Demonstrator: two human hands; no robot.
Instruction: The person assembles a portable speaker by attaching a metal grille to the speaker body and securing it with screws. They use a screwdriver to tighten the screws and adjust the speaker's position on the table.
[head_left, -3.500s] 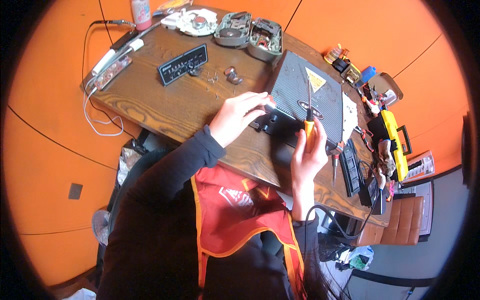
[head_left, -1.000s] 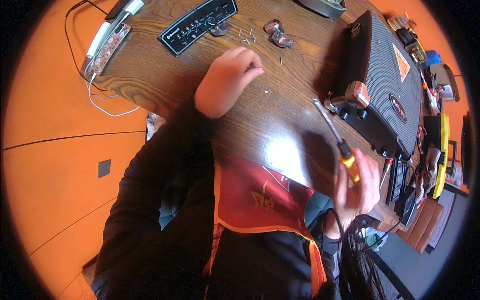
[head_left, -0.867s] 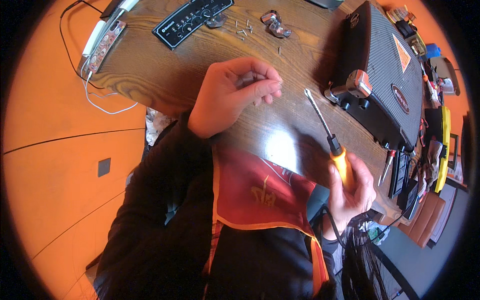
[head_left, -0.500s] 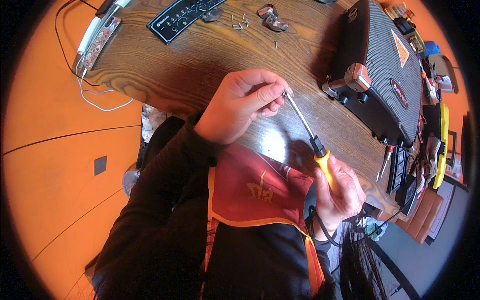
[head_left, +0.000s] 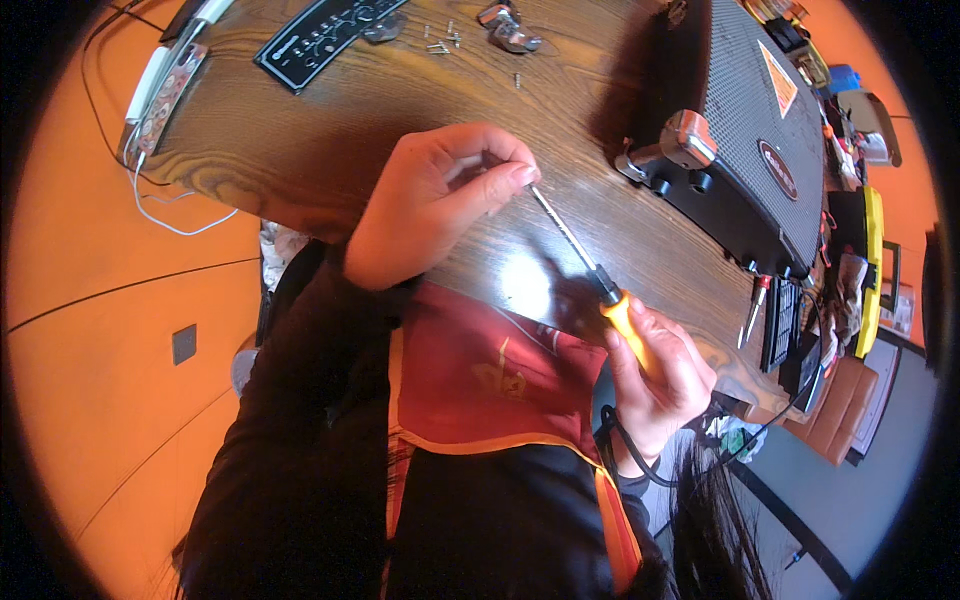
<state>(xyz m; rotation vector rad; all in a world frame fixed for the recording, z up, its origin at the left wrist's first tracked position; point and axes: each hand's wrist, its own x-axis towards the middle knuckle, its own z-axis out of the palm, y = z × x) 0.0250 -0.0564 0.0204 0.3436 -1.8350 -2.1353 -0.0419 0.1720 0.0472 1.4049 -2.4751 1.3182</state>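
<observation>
My right hand (head_left: pixel 665 385) is closed round the yellow handle of a screwdriver (head_left: pixel 570 240), whose silver shaft slants up and left from a black collar. Its tip meets the pinched thumb and fingers of my left hand (head_left: pixel 435 200). Those fingers hide whatever small thing they hold at the tip. Both hands are raised above the near edge of the wooden table (head_left: pixel 350 140). Several small screws (head_left: pixel 440 45) lie at the far side, with one lone screw (head_left: pixel 517 80) nearer. Beside them are shiny metal corner pieces (head_left: pixel 512 32).
A black speaker box (head_left: pixel 745 130) with a mesh front and metal corner stands at the right. A black control panel (head_left: pixel 310 50) lies at the far left, near a patterned phone (head_left: pixel 175 95). A red-handled tool (head_left: pixel 755 305) and a yellow case (head_left: pixel 872 270) are farther right.
The whole view has shifted, so the table and both hands appear farther left. My left pinch stays at the screwdriver's tip, and my right grip is kept.
</observation>
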